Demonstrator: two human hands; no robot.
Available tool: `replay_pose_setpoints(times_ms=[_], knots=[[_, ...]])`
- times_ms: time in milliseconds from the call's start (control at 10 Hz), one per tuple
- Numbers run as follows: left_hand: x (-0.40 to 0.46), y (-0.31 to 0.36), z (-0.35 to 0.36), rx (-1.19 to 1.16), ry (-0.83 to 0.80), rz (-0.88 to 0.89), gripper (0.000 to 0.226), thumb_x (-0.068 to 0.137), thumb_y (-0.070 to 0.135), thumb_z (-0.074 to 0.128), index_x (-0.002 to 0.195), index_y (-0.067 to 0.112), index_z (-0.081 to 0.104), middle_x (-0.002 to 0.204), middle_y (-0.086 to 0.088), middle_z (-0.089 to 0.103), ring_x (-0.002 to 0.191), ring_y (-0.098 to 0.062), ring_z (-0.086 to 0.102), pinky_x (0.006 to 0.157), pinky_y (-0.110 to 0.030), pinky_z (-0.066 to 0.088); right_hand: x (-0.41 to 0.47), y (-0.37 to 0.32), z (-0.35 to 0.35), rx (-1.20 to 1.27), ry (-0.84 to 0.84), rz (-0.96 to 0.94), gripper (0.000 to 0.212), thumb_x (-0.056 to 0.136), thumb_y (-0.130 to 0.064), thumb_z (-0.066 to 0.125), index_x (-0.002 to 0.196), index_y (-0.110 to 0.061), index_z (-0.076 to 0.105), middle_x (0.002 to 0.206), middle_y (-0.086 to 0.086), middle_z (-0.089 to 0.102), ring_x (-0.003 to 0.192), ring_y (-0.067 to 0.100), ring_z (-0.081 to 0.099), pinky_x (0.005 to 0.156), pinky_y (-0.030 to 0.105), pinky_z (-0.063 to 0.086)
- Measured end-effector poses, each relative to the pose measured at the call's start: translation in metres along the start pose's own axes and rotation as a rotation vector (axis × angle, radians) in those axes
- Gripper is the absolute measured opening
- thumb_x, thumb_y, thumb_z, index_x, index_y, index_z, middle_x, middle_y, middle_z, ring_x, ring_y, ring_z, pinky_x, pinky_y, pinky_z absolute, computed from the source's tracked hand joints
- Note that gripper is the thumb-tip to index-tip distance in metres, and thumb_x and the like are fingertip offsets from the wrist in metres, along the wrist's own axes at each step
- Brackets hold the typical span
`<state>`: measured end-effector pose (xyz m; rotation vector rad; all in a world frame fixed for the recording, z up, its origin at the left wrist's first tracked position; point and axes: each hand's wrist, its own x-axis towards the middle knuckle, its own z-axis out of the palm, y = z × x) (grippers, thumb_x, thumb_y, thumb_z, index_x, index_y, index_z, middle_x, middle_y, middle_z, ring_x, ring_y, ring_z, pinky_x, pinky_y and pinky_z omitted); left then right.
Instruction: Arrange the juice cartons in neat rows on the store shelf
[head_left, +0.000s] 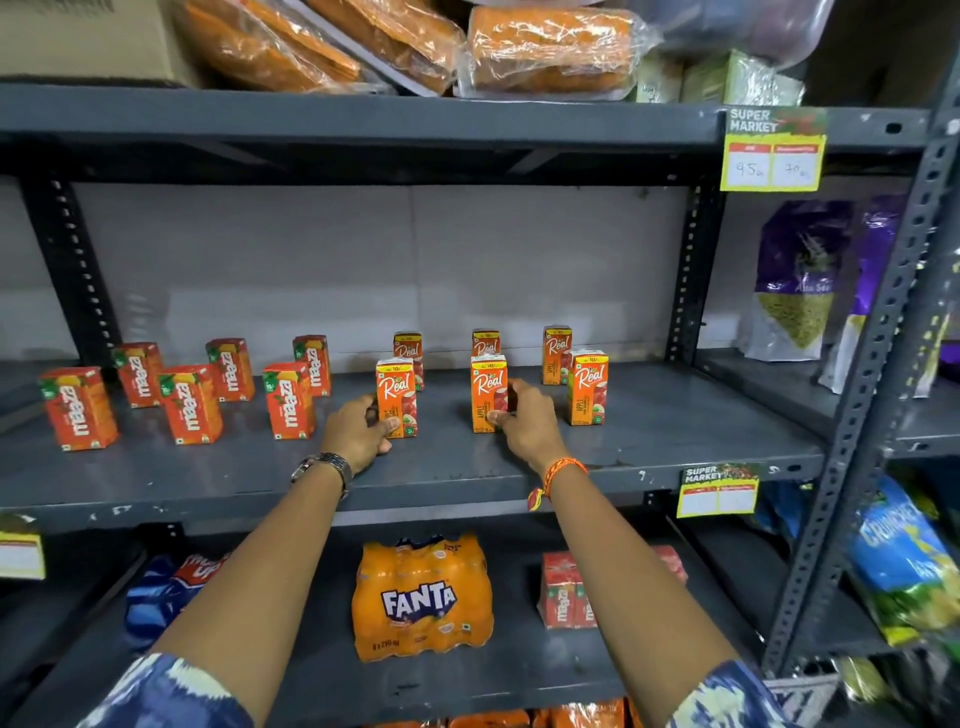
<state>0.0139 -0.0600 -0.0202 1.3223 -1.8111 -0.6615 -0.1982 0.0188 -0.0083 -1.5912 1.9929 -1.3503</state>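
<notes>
The dark grey metal store shelf has a broad bare strip along its front edge, and open floor behind the cartons back to the pale wall; its right end, past the last carton up to the perforated grey upright, is also free.

Six red-and-orange Maaza juice cartons stand on the left half in two loose, staggered rows of three. Six orange-and-yellow Real apple juice cartons stand on the right half, three in a back row and three in front.

The left hand wraps the front-left Real carton from its left side, thumb on the front face near the base, so it is closed on that carton. The right hand grips the front-middle Real carton from its right side, thumb on the front, fingers seemingly behind it, though that side is hidden. The front-right Real carton stands just beside the right hand, untouched.

On the shelf below sit an orange shrink-wrapped Fanta bottle pack and a red Maaza carton multipack.
</notes>
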Motion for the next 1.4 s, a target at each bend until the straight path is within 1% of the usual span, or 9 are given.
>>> replay_pose_setpoints(times_ms=[100, 200, 300, 400, 500, 600, 700, 800, 1400], knots=[[-0.009, 0.005, -0.006, -0.006, -0.04, -0.034, 0.045, 0.089, 0.021, 0.065, 0.131, 0.008, 0.055, 0.128, -0.011, 0.065, 0.085, -0.012, 0.066, 0.08, -0.028, 0.052, -0.004, -0.001, -0.005, 0.057, 0.011, 0.016, 0.056, 0.085, -0.012, 0.07, 0.137, -0.004, 0.048, 0.135, 0.013, 0.06, 0.128, 0.028, 0.056, 0.105, 0.04, 0.044], [-0.034, 0.008, -0.006, 0.106, 0.004, 0.011, 0.053, 0.091, 0.023, 0.063, 0.139, 0.007, 0.048, 0.133, -0.013, 0.061, 0.114, -0.026, 0.061, 0.095, -0.037, 0.043, -0.009, 0.008, -0.014, 0.137, 0.07, -0.025, 0.061, 0.083, -0.005, 0.071, 0.138, -0.004, 0.047, 0.136, 0.012, 0.059, 0.127, 0.026, 0.055, 0.103, 0.036, 0.047], [-0.076, -0.001, 0.009, 0.257, 0.186, 0.218, 0.044, 0.093, 0.032, 0.058, 0.132, 0.011, 0.055, 0.122, -0.012, 0.066, 0.11, -0.028, 0.062, 0.094, -0.04, 0.046, -0.017, 0.028, -0.033, 0.323, 0.256, -0.067, 0.043, 0.08, 0.003, 0.07, 0.121, -0.007, 0.061, 0.118, 0.011, 0.067, 0.107, 0.022, 0.064, 0.087, 0.024, 0.056], [-0.104, -0.019, 0.031, 0.507, 0.245, 0.317, 0.05, 0.097, 0.044, 0.042, 0.133, 0.011, 0.055, 0.13, -0.01, 0.063, 0.119, -0.029, 0.058, 0.105, -0.046, 0.041, -0.019, 0.052, -0.058, 0.38, 0.547, -0.095, 0.033, 0.08, 0.006, 0.066, 0.111, -0.007, 0.063, 0.106, 0.013, 0.068, 0.09, 0.018, 0.064, 0.08, 0.029, 0.058], [-0.11, -0.03, 0.04, 0.661, 0.262, 0.348, 0.06, 0.097, 0.051, 0.031, 0.139, 0.012, 0.05, 0.14, -0.01, 0.056, 0.13, -0.029, 0.051, 0.112, -0.047, 0.034, -0.005, 0.071, -0.079, 0.289, 0.58, -0.024, 0.05, 0.082, -0.005, 0.071, 0.128, -0.005, 0.05, 0.125, 0.013, 0.055, 0.11, 0.021, 0.056, 0.095, 0.031, 0.051], [-0.109, -0.03, 0.041, 0.666, 0.274, 0.333, 0.062, 0.097, 0.053, 0.03, 0.139, 0.012, 0.05, 0.141, -0.009, 0.056, 0.13, -0.028, 0.051, 0.112, -0.047, 0.033, 0.017, 0.085, -0.088, 0.175, 0.359, 0.097, 0.071, 0.087, -0.015, 0.069, 0.145, -0.002, 0.031, 0.149, 0.016, 0.039, 0.139, 0.028, 0.039, 0.115, 0.043, 0.034], [-0.11, -0.03, 0.043, 0.668, 0.281, 0.331, 0.061, 0.097, 0.053, 0.03, 0.138, 0.013, 0.051, 0.14, -0.009, 0.057, 0.129, -0.028, 0.051, 0.112, -0.046, 0.033, 0.029, 0.087, -0.09, 0.165, 0.143, 0.145, 0.062, 0.092, -0.016, 0.062, 0.146, -0.007, 0.033, 0.146, 0.013, 0.047, 0.135, 0.029, 0.046, 0.112, 0.044, 0.039], [-0.11, -0.029, 0.043, 0.664, 0.278, 0.326, 0.062, 0.097, 0.053, 0.029, 0.138, 0.013, 0.051, 0.14, -0.008, 0.057, 0.129, -0.027, 0.051, 0.113, -0.047, 0.033, 0.028, 0.084, -0.091, 0.097, 0.075, 0.116, 0.04, 0.094, -0.011, 0.057, 0.132, -0.009, 0.047, 0.131, 0.011, 0.059, 0.122, 0.027, 0.056, 0.102, 0.04, 0.046], [-0.112, -0.026, 0.04, 0.589, 0.264, 0.3, 0.066, 0.094, 0.058, 0.027, 0.136, 0.014, 0.055, 0.138, -0.007, 0.059, 0.128, -0.026, 0.053, 0.111, -0.045, 0.033, 0.033, 0.099, -0.092, 0.22, 0.055, 0.07, 0.056, 0.088, -0.02, 0.067, 0.14, -0.012, 0.045, 0.135, 0.007, 0.06, 0.126, 0.024, 0.056, 0.105, 0.046, 0.047]])
